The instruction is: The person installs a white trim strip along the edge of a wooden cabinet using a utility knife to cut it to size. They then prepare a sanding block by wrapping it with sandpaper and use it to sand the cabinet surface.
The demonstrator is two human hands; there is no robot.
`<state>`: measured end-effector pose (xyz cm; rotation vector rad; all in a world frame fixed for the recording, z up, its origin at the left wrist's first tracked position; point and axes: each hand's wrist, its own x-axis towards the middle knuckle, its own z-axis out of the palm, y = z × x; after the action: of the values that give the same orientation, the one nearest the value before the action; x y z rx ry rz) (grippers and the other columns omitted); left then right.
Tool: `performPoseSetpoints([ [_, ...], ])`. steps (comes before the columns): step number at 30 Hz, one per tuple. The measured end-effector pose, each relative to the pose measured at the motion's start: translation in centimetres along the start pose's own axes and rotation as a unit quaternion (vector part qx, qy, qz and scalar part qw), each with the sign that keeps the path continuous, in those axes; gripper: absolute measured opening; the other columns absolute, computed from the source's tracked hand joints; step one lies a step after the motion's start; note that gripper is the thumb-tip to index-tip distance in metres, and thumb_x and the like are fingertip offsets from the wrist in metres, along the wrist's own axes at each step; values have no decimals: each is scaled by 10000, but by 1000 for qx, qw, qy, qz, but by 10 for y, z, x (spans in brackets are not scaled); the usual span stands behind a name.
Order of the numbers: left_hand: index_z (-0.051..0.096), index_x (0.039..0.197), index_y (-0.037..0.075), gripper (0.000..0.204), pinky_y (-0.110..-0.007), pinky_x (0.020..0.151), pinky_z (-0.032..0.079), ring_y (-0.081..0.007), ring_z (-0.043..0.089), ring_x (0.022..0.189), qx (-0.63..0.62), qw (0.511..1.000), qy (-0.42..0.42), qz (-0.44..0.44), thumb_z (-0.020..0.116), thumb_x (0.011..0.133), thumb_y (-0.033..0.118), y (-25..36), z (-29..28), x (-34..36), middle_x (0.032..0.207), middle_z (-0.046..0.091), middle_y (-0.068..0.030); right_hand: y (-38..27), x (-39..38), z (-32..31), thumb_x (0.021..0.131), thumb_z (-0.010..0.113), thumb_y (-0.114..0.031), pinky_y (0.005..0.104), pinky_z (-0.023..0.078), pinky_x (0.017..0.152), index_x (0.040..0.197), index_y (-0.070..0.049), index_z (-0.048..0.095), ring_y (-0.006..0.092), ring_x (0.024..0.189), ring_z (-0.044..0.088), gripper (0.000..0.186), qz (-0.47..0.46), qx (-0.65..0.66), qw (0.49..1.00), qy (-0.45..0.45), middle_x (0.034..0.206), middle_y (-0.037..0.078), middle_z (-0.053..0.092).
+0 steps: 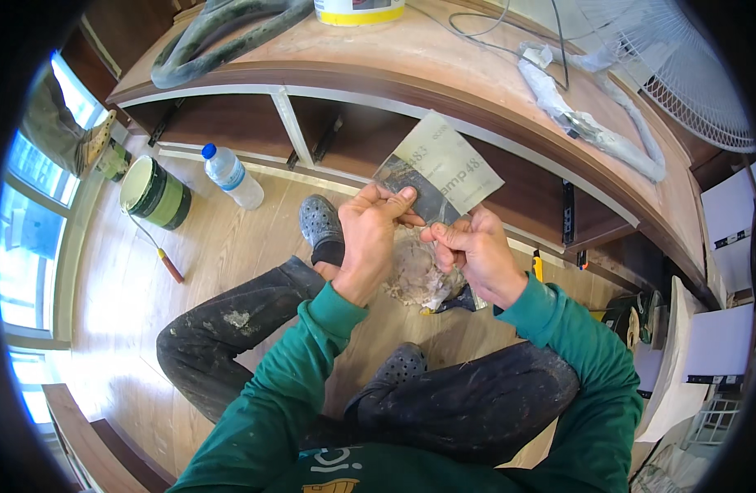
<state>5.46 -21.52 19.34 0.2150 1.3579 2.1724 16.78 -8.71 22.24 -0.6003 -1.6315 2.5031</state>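
Observation:
In front of me both hands grip a sheet of sandpaper (454,156). Its pale printed backing faces up, and a dark grit side shows on the part near my left fingers. My left hand (370,226) pinches the lower left edge between thumb and fingers. At the lower right edge my right hand (481,251) is closed on the sheet, thumb on top. Below the hands, on the floor between my legs, lies a whitish, dusty, crumpled bundle (421,271); my hands partly hide it, and I cannot tell what it is.
A long wooden cabinet (230,131) with open compartments runs ahead. On it rest a grey hose (177,62), a white bucket (360,10) and a fan (690,74). A water bottle (234,178), a green can (156,193), and a wooden-handled tool (171,267) are left; someone's foot (99,141) is beyond.

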Motion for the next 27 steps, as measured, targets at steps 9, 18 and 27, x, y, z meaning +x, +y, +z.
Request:
performPoseSetpoints([
  [9,621,892,3,94,-284,716,509,-157,642,750,-37,999,-32,-11,684,908,72,-15,6,-13,827,665,-85,-1,-3,7,899,654,-26,276,499,520,1314,6,401,141,571,596,487,-9,-19,998,61,896,182,682],
  [18,682,944,-42,104,-269,676,496,-125,622,703,-61,997,37,-17,691,881,39,-21,3,-15,810,680,-62,12,1,3,880,706,-67,300,560,600,1380,35,341,184,646,658,628,32,-28,999,29,959,184,689],
  [27,666,1185,-40,302,-250,679,492,-79,602,765,319,930,-177,34,638,891,24,56,-58,14,889,711,-59,-14,-6,2,675,694,117,313,525,901,1420,-126,465,203,1160,593,816,-275,-266,924,-17,1370,115,532],
])
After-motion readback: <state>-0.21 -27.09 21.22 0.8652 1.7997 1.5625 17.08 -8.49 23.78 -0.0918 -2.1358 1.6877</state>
